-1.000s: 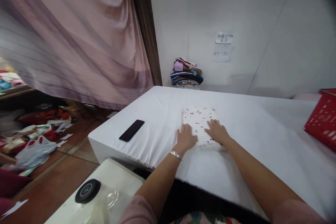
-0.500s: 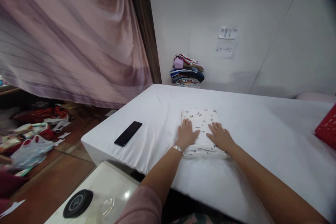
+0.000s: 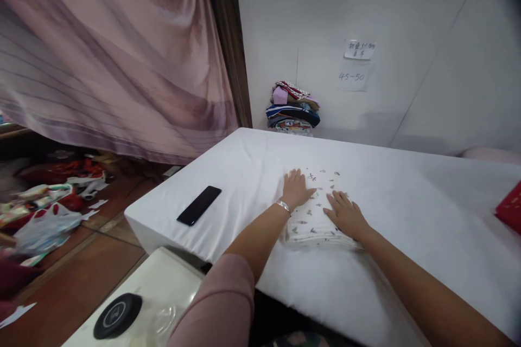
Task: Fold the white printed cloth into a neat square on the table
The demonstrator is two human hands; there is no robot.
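A folded white cloth with small printed figures (image 3: pixel 314 217) lies on the white-covered table (image 3: pixel 391 190). My left hand (image 3: pixel 296 188) rests flat on the cloth's far left part, fingers stretched out, a silver bracelet on the wrist. My right hand (image 3: pixel 345 212) lies flat on the cloth's right side, fingers spread. Neither hand holds anything.
A black phone (image 3: pixel 199 205) lies on the table's left part. A stack of folded clothes (image 3: pixel 292 109) stands at the far edge against the wall. A red basket's corner (image 3: pixel 509 207) shows at right. A pink curtain (image 3: pixel 109 54) hangs at left, bags and clutter (image 3: pixel 44 211) on the floor.
My left hand has slid forward along the cloth to its far left part. My right hand has stayed flat on the right side. The view has shifted slightly.
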